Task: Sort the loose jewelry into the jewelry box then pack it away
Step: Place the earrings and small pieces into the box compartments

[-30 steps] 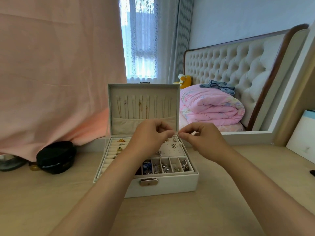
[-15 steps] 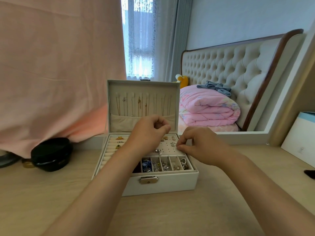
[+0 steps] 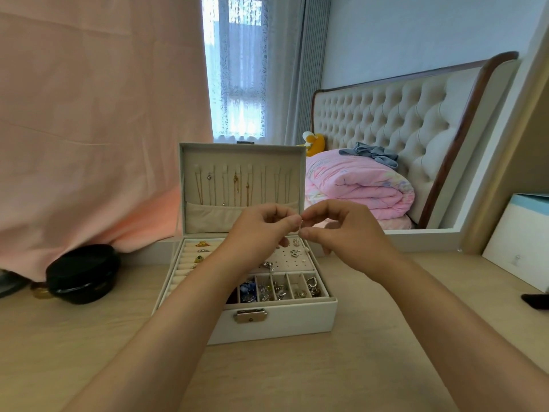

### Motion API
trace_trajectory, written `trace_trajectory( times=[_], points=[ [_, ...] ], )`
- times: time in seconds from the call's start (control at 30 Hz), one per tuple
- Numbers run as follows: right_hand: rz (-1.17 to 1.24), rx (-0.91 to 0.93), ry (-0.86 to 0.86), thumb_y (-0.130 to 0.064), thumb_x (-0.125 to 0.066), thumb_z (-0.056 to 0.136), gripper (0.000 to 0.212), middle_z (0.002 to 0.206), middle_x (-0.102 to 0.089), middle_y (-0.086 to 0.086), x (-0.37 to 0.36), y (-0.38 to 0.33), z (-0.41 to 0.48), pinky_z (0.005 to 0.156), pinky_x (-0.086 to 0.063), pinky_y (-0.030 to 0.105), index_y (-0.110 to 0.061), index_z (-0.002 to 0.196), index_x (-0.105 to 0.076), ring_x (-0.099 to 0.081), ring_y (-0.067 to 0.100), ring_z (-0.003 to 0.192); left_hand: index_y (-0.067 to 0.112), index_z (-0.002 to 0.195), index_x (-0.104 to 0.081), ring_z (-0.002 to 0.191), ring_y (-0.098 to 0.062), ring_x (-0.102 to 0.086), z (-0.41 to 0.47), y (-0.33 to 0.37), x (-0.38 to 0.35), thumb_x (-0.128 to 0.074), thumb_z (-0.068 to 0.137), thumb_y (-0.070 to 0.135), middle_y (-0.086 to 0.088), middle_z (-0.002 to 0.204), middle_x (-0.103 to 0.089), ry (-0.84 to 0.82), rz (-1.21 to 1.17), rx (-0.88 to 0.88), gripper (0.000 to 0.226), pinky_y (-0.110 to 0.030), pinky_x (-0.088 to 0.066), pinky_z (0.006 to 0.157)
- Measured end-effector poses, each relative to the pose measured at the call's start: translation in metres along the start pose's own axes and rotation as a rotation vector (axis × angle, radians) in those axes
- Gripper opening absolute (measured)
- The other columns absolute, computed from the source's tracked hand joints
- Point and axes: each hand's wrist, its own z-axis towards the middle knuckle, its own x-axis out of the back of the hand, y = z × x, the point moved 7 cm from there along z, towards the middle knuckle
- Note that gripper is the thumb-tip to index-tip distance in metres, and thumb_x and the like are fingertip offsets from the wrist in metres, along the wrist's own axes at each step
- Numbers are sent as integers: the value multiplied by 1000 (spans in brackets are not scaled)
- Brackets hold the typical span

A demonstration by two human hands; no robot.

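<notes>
My grips meet above open jewelry box [image 3: 297,322] on desk [image 3: 89,352].
Left grip [image 3: 261,230] and right grip [image 3: 347,233] pinch one tiny piece [image 3: 301,225], too small to identify; my left forearm [image 3: 190,307] hides part of the box.

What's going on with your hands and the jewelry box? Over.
Left grip and right grip pinch a tiny piece together above the box. Jewelry box open, lid upright. Nothing seen blocking the tray.
</notes>
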Motion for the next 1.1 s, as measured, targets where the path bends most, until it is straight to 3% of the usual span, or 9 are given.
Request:
trace_trajectory(
  times=[0.2,0.4,0.53,0.97,1.03,1.1],
  points=[
    [85,18,100,-13,-87,73,17,86,-75,3,5,-3,-1,56,-51,25,-19,85,-77,-54,11,53,22,97,-76,64,1,-62,-2,0,-1,-65,95,30,9,85,-74,-24,-21,19,14,-17,-49,60],
    [88,20,92,-7,-90,68,26,83,-76,-2,2,-4,-2,61,-54,41,-22,85,-76,-53,21,60,22,99,-76,71,-4,-64,-4,-2,-2,-63,97,29,7,89,-76,-57,-81,61,15,-20,-48,63],
    [96,23,119,-9,-90,68,25,82,-76,-3,3,-6,-3,59,-53,32,-26,80,-77,-54,15,59,22,98,-77,71,-5,-63,-3,-2,-2,-65,96,27,7,89,-76,-63,-98,80,13,-19,-47,62],
    [78,72,156,-15,-88,73,19,73,-74,-5,4,-2,-3,57,-49,30,-31,77,-79,-51,19,58,25,92,-77,70,-5,-62,-2,-1,1,-66,95,28,7,88,-76,-102,-27,49,13,-20,-47,62],
    [68,73,138,-16,-86,76,15,68,-73,-2,3,0,-2,56,-46,29,-31,78,-80,-49,20,56,28,90,-77,71,-7,-63,-1,0,3,-66,95,29,7,86,-75,-82,21,20,12,-18,-47,61],
    [22,42,130,-19,-84,79,13,65,-71,-10,4,6,-2,58,-44,26,-31,80,-80,-49,10,55,32,88,-76,75,-5,-65,1,1,4,-67,94,29,10,84,-74,-47,146,-52,12,-18,-49,65]
  ],
)
